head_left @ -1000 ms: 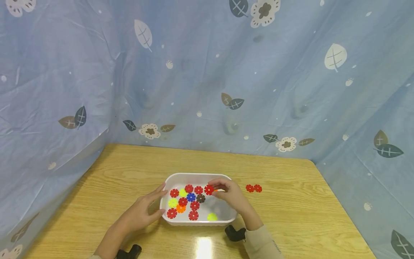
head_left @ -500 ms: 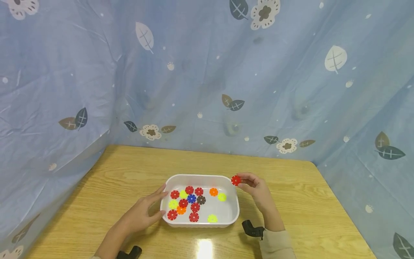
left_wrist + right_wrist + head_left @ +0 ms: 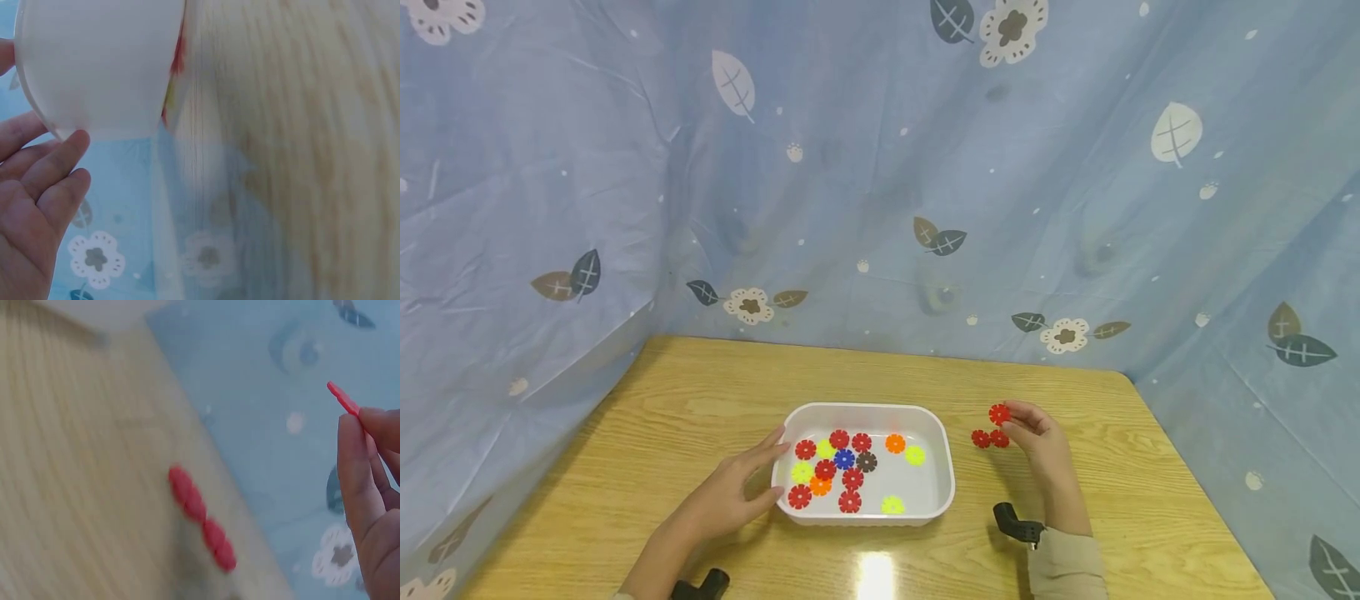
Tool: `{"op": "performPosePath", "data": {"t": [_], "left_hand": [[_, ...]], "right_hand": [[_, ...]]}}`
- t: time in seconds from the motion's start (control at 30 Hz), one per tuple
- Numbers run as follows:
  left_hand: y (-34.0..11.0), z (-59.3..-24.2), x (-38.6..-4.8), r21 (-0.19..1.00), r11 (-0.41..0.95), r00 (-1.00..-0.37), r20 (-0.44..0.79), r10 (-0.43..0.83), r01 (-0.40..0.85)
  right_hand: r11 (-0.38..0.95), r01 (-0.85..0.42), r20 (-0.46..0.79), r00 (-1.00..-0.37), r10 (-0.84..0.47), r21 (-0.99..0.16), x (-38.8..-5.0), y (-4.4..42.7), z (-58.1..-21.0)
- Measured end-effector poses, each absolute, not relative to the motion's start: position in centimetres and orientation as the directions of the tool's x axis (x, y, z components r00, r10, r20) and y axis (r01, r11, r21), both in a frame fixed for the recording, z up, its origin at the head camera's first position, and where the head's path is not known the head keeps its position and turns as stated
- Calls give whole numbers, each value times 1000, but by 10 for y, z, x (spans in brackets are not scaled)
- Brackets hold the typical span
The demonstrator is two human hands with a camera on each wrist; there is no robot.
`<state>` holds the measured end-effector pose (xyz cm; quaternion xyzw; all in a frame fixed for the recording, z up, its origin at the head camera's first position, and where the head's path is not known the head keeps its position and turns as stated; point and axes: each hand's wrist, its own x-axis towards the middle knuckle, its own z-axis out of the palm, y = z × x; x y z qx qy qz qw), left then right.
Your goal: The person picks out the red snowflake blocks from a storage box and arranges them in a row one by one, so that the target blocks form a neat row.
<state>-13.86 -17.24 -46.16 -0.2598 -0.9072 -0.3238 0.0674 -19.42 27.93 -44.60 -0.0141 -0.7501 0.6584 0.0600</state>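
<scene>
Red disc (image 3: 999,414) pinched between thumb and fingertips of the right hand (image 3: 1047,442): that is what draws my eye, held up off the counter (image 3: 715,375) to the right of the tray (image 3: 929,493). From the right wrist it shows nearly edge-on, slanting, its lower end tucked between the fingers. Just below it, from where the person looks, two more red discs (image 3: 981,439) lie side by side on the counter, touching or so near that I can't see a gap. Over at the tray's left end, the left hand (image 3: 730,496) is spread, its fingers loosely bent, fingertips and thumb resting against the rim. White and shallow, with rounded corners, the tray holds a scatter of discs, mostly bunched toward its left half: seven red ones, a blue disc (image 3: 844,459) and a brown disc (image 3: 867,462) next to each other, two yellow ones, and an orange disc (image 3: 821,485) partly under a red one. On the right side sit another orange one and two more yellow ones, one of those by the near wall. Each wrist wears a black mount (image 3: 1018,525), and a beige sleeve (image 3: 1066,567) ends at the right one. Behind the counter hangs a blue cloth (image 3: 850,208) printed with leaves and flowers.
</scene>
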Motion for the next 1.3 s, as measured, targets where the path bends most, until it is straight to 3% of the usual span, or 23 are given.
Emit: {"op": "performPosePath", "data": {"t": [0.37, 0.73, 1.3], "left_hand": [[-172, -461, -138, 543, 645, -843, 315, 436, 537], [-172, -460, -139, 539, 653, -846, 311, 432, 532], [-171, -460, -139, 543, 656, -851, 300, 431, 524]], "right_hand": [[13, 78, -74, -975, 209, -997, -194, 300, -460], [182, 152, -92, -949, 302, -971, -199, 310, -477], [589, 132, 64, -952, 301, -797, -196, 312, -490]]}}
